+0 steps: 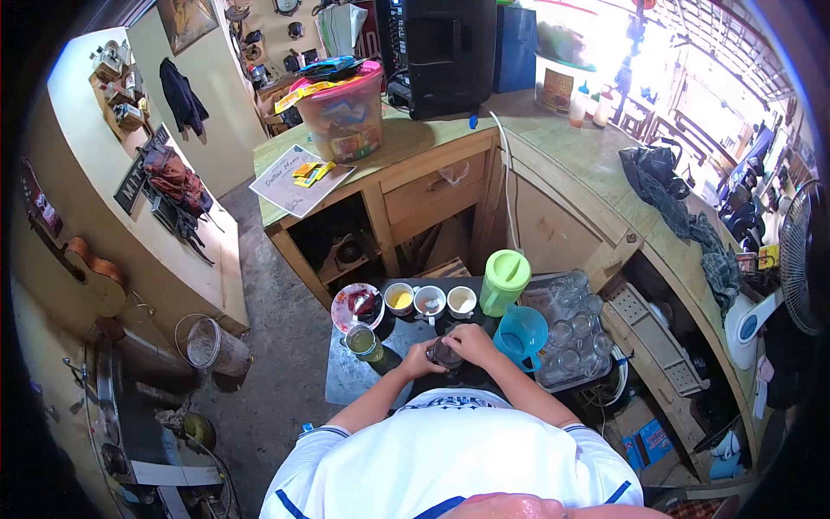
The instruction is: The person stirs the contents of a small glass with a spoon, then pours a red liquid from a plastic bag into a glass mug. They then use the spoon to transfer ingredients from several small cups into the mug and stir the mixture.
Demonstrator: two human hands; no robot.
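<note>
Just in front of my chest, my left hand point(421, 360) curls around the side of a dark glass point(445, 355). My right hand point(473, 343) is closed at the glass's rim; what its fingertips pinch, if anything, is hidden. To the left stands a glass mug of greenish liquid point(363, 344). Behind it sits a pink-rimmed bowl point(343, 322) with something dark red inside. Three white cups line up beyond my hands: one with yellow contents point(399, 299), one brownish point(430, 303), one pale point(462, 301). A blue pitcher point(521, 333) and a green lidded pitcher point(505, 284) stand right.
Right of the pitchers, a tray point(571, 377) holds several upturned glasses. A wooden counter point(406, 156) curves around the front, bearing a pink-rimmed tub point(341, 117), a paper sign point(298, 182) and a black speaker point(450, 56). A bucket point(216, 346) stands on the floor left; a fan point(800, 259) is far right.
</note>
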